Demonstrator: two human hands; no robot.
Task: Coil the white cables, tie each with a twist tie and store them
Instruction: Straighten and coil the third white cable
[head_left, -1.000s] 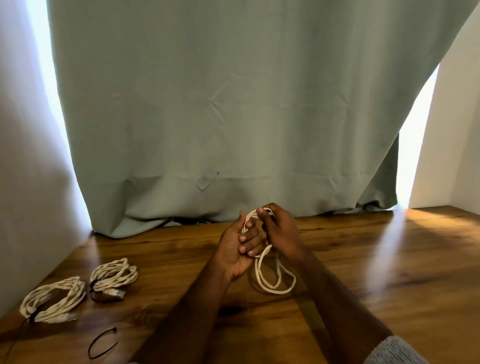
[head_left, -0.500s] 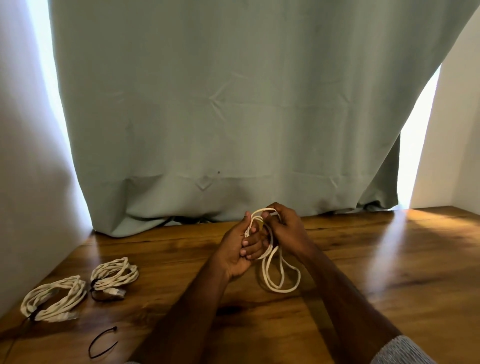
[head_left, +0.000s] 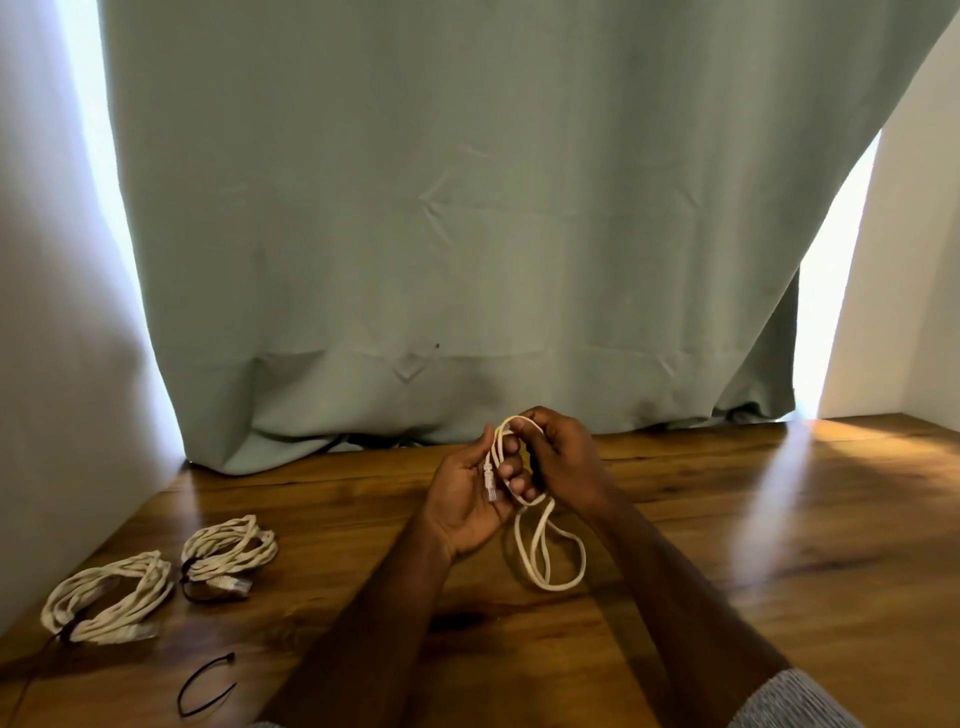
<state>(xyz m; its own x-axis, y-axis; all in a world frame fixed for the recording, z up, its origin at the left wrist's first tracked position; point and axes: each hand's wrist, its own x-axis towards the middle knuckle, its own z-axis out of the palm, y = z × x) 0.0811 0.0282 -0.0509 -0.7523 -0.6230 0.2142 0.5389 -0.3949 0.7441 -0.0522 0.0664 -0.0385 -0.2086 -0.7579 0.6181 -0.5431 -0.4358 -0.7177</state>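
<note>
The person held a white cable (head_left: 540, 540) over the wooden table (head_left: 727, 545), partway through coiling it. The left hand (head_left: 467, 499) lay palm up with its fingers (head_left: 511, 470) curled round the top of the loops, and the cable's clear plug (head_left: 489, 486) lay against the palm just beside those fingers. The right hand (head_left: 563, 462) had its fingers bent over the top bend of the coil, just above the left fingertips; whether thumb and forefinger truly pinched the strand could not be told, as the knuckles hid them. Below both sets of fingers two or three slack loops hung down and rested on the table. To do this step well, I judged, the left fingers should keep every turn trapped together while the right hand feeds each new turn to the same length, laying it flat beside the last rather than crossing it, so the bundle does not twist. The plug end should stay tucked inside the grip so it cannot spring loose. A spare black tie (head_left: 205, 686) lay well to the left of the left fingers, near the person, so the left hand would have to hold the finished coil alone while the right hand fetched it. Two tied bundles (head_left: 156, 577) sat farther left.
</note>
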